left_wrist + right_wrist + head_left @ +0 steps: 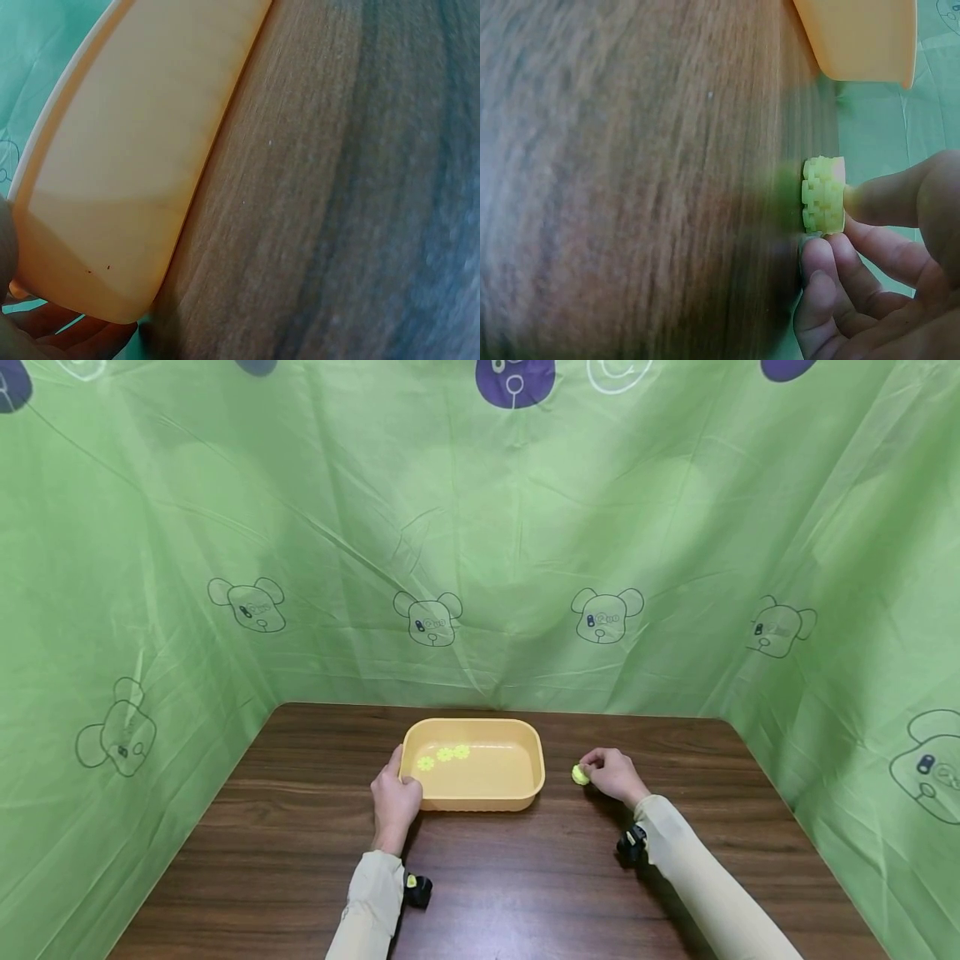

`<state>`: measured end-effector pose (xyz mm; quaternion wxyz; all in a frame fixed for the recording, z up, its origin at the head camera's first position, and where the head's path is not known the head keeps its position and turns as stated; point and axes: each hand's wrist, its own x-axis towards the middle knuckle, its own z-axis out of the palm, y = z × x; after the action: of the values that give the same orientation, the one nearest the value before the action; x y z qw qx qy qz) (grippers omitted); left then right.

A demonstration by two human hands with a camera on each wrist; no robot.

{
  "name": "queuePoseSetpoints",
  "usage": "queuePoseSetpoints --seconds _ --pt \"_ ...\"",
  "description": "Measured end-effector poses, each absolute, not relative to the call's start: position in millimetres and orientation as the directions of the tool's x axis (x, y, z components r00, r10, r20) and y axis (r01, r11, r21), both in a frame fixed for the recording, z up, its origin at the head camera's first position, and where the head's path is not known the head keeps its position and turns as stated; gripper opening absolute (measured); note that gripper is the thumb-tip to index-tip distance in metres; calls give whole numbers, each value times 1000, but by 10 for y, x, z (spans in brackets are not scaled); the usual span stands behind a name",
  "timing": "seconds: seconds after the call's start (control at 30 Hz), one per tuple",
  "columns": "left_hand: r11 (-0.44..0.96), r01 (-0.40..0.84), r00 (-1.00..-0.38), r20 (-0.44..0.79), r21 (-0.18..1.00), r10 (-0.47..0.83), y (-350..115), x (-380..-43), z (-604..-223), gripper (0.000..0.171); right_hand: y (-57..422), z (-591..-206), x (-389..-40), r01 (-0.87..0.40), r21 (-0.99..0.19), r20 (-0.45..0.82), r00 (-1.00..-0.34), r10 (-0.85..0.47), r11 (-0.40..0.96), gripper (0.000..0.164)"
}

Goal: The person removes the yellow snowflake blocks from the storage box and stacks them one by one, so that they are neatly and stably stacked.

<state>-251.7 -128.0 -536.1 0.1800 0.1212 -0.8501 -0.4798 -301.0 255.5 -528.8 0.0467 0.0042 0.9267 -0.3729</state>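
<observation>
Nearest me, my pale sleeves [375, 889] reach in over the brown desk [487, 877], and a small black camera [417, 891] sits at each wrist, angled, I take it, to watch that side's fingers. Beyond them, my left grip [396, 793] is closed on the near left corner of a yellow box [480, 804], the thumb over the rim and the fingers around the outside. I judge that this steadies the box, a corner being easy to hook while the inside is left uncovered.

Well to the right, my right grip [612, 773] is narrow, holding a short stack of yellow-green flowers [825, 195] close at the desk surface, apart from the box. My thumb presses the top one and fingertips meet the side, probably because such thin pieces are easiest to control between face and edge.

Inside the box, three loose flowers [445, 754] lie flat toward the left in a slanting row, apparently spread so each shows singly. Farthest off, behind the desk, hangs a green curtain [510, 527] printed with bear heads.
</observation>
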Motion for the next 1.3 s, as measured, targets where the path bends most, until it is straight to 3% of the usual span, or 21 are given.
queuePoseSetpoints --seconds 0.63,0.8,1.0,1.3 --pt "525 -20 -903 210 851 -374 -1262 -2499 -5369 63 2566 -5307 -2978 26 -676 -64 -998 -24 737 14" --pt "523 -18 -901 213 852 -377 -1261 -2501 -5365 63 2561 -5300 -2974 26 -671 -57 -998 -17 741 24" --pt "516 -17 -900 212 856 -380 -1263 -2497 -5377 63 2490 -5277 -2998 -37 -653 38 -999 -16 756 38" --pt "501 -29 -901 194 865 -388 -1269 -2499 -5379 63 2164 -5126 -3096 -141 -648 221 -975 8 749 35"
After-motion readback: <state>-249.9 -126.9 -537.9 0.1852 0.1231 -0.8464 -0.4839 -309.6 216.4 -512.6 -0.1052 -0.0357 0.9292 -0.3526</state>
